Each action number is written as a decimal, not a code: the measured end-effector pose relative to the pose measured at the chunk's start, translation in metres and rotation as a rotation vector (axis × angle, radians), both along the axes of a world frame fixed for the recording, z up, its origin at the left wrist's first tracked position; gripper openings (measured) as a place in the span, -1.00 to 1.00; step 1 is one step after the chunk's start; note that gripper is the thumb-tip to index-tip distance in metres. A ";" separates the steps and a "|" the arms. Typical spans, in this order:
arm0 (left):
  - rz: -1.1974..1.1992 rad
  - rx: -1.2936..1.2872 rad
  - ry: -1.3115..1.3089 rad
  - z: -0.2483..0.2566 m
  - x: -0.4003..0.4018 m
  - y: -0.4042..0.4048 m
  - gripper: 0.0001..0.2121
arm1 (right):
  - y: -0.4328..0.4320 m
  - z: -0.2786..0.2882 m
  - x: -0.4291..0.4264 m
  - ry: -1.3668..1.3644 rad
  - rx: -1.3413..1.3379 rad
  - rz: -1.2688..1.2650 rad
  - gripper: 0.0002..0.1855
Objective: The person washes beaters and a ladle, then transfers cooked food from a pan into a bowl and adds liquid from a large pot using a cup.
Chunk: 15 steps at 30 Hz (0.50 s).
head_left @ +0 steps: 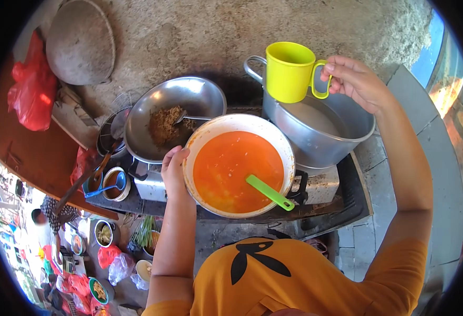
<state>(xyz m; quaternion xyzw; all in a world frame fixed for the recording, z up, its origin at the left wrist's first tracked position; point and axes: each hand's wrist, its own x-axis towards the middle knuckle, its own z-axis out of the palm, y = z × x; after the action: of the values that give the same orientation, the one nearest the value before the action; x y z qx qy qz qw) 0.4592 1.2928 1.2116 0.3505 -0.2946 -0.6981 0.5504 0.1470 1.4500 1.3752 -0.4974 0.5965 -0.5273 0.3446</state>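
Note:
My left hand [175, 170] grips the rim of a white pot [288, 154] of orange liquid [231, 173]. A green-handled utensil [271, 192] rests in it, its handle over the near rim. My right hand [350, 81] holds a yellow-green plastic mug [290, 73] by its handle, upright above a large aluminium pot [314, 146] with cloudy liquid [314, 118]. What the mug contains cannot be seen. Left of the white pot, a metal wok [196, 94] holds brown fried food [166, 124] and a metal spatula or ladle [192, 117].
A gas stove [154, 189] stands beneath the cookware. At its left are small containers of sauce [115, 183] with a blue ladle [119, 181]. A red plastic bag [34, 87] and a large pan [80, 43] hang by the wall. Lower left, a person [51, 215] is near bowls and bags.

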 end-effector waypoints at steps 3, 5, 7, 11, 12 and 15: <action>0.006 -0.001 0.033 -0.004 0.003 -0.003 -0.80 | -0.010 -0.001 0.035 0.017 0.036 0.054 -0.81; -0.011 -0.020 0.043 -0.006 0.005 -0.005 -0.81 | -0.020 -0.010 0.054 0.038 0.054 0.115 -0.81; -0.004 -0.016 0.045 -0.006 0.004 -0.004 -0.82 | -0.028 -0.023 0.069 0.229 0.104 0.200 -0.83; -0.015 0.005 0.049 -0.005 0.003 -0.005 -0.83 | -0.038 -0.041 0.097 0.769 0.112 0.253 -0.85; -0.012 -0.004 0.038 -0.008 0.003 -0.006 -0.83 | -0.039 -0.043 0.104 0.769 0.112 0.259 -0.85; -0.008 -0.007 0.034 -0.009 0.003 -0.007 -0.83 | -0.041 -0.053 0.115 0.982 -0.029 0.308 -0.86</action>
<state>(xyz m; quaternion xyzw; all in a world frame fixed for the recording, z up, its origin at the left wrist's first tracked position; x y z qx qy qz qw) 0.4625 1.2855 1.2025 0.3356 -0.2892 -0.7051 0.5537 0.2625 1.4095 1.3224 -0.7732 0.6004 -0.1830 0.0904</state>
